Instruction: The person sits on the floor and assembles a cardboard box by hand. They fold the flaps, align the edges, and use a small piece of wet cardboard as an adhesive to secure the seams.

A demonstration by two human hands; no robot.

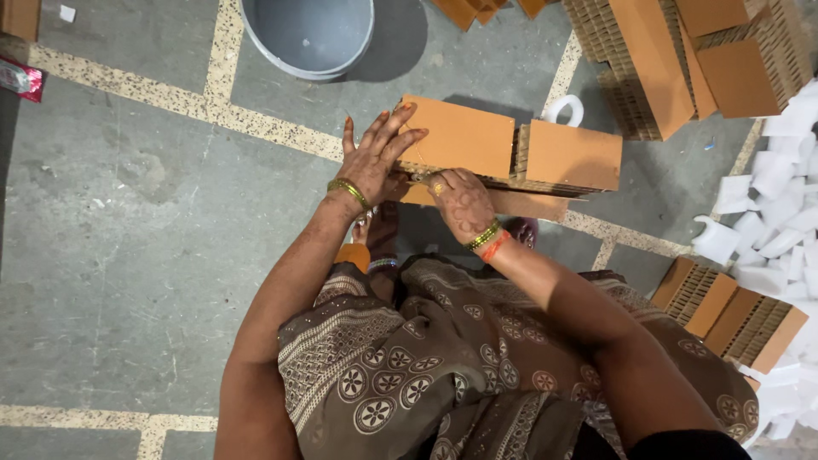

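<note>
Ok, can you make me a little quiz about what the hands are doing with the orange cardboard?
1. True or false: the left hand lies flat, fingers spread, on the cardboard stack.
2. What stands at the top of the picture on the floor? A) a grey bucket B) a red chair C) a green box
3. Fill in: the right hand touches the stack's near ____.

Key: 1 true; 2 A; 3 edge. Extra: white handles lie piled at the right, and more cardboard piles sit beside them.
</note>
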